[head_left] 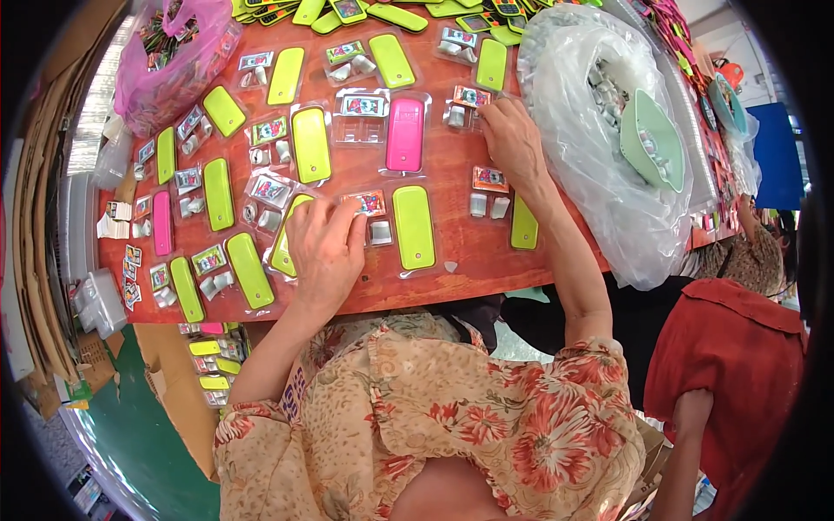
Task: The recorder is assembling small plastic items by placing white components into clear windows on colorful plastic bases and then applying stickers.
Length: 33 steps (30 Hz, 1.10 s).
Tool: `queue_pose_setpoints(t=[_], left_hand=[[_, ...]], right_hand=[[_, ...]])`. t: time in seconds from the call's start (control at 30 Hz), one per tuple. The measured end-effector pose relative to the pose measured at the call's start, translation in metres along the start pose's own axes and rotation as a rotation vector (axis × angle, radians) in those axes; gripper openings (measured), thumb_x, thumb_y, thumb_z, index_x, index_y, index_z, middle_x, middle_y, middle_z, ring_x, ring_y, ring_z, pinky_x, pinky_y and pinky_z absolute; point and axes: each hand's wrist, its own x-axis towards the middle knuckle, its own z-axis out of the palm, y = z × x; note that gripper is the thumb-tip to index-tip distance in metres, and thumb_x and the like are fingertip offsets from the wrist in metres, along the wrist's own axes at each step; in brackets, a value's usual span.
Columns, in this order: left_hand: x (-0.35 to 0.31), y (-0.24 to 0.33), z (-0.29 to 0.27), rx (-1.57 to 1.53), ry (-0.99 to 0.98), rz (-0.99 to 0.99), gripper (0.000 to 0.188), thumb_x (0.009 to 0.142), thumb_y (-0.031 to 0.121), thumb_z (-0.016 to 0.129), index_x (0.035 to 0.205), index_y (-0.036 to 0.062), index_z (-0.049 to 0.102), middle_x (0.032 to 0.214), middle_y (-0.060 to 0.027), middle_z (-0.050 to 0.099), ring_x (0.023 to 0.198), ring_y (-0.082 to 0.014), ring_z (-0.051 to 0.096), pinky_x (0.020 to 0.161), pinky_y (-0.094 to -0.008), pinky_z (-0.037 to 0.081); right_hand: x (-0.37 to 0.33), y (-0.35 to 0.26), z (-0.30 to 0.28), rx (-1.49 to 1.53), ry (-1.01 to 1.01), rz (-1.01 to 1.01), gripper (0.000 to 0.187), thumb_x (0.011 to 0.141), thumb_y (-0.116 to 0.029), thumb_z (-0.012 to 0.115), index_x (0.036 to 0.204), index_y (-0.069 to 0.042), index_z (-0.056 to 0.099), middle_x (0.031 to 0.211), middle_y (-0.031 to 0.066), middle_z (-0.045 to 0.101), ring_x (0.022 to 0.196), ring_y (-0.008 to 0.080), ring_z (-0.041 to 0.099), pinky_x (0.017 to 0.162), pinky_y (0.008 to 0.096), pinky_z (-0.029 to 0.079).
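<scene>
My left hand (325, 250) is bent over a clear plastic tray, fingers curled together. It partly covers a lime-green toy phone (285, 247). The fingertips reach the neighbouring tray, which has an orange packet (372, 204), a small white cylinder (380, 232) and a lime phone (413, 227). My right hand (512, 143) has its fingers bent down into another tray, beside an orange packet (471, 96) and a white cylinder (456, 115). Whatever lies under the fingers of either hand is hidden. Below the right wrist sits a tray with two white cylinders (488, 206) and a lime phone (524, 224).
Several filled trays cover the red table (469, 291), one with a pink phone (405, 135). A pink bag (169, 69) of packets stands far left. At right, a clear bag (578, 148) holds white pieces and a green scoop (651, 139). A co-worker's red garment (730, 382) shows lower right.
</scene>
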Motion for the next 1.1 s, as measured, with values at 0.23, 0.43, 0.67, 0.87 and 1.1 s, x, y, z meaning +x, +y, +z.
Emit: queue_pose_setpoints(t=[0.23,0.43,0.67,0.87,1.1], left_hand=[[0.029,0.005,0.019,-0.064,0.003,0.025,0.013,0.070,0.010,0.062,0.083,0.0088,0.059,0.078,-0.0067,0.050,0.076,-0.0253,0.047,0.067,-0.0368,0.036],[0.050,0.007,0.033,-0.104,-0.006,0.052,0.011,0.071,0.011,0.062,0.082,0.0104,0.061,0.076,-0.0068,0.050,0.075,-0.0257,0.047,0.067,-0.0368,0.036],[0.063,-0.024,0.020,-0.074,0.097,-0.040,0.013,0.071,0.013,0.062,0.083,0.0107,0.062,0.077,-0.0077,0.050,0.077,-0.0260,0.048,0.069,-0.0369,0.038],[0.058,-0.051,0.010,0.125,0.019,0.011,0.013,0.070,0.011,0.062,0.082,0.0102,0.062,0.076,-0.0069,0.051,0.078,-0.0244,0.047,0.068,-0.0356,0.037],[0.055,-0.040,0.037,0.228,-0.097,0.129,0.020,0.070,0.014,0.061,0.089,0.0081,0.060,0.093,-0.0098,0.053,0.099,-0.0326,0.045,0.083,-0.0488,0.032]], right_hand=[[-0.009,0.004,0.001,-0.108,-0.116,-0.144,0.007,0.071,-0.006,0.049,0.071,-0.001,0.055,0.076,0.0100,0.053,0.075,0.0267,0.051,0.067,0.0362,0.042],[0.020,-0.009,-0.001,0.253,-0.055,0.022,0.011,0.073,-0.007,0.055,0.082,-0.002,0.060,0.084,0.0113,0.057,0.083,0.0285,0.053,0.073,0.0352,0.042],[0.024,-0.005,0.027,0.010,-0.153,-0.070,0.006,0.070,-0.008,0.056,0.074,-0.003,0.058,0.077,0.0103,0.056,0.079,0.0280,0.053,0.069,0.0378,0.041],[0.033,-0.014,0.024,-0.115,-0.132,-0.152,0.011,0.066,-0.008,0.049,0.061,-0.002,0.057,0.066,0.0171,0.057,0.067,0.0309,0.057,0.058,0.0408,0.044],[0.029,-0.003,0.008,0.067,-0.343,0.046,0.012,0.078,-0.011,0.046,0.073,-0.001,0.049,0.070,0.0184,0.055,0.069,0.0360,0.054,0.059,0.0449,0.041]])
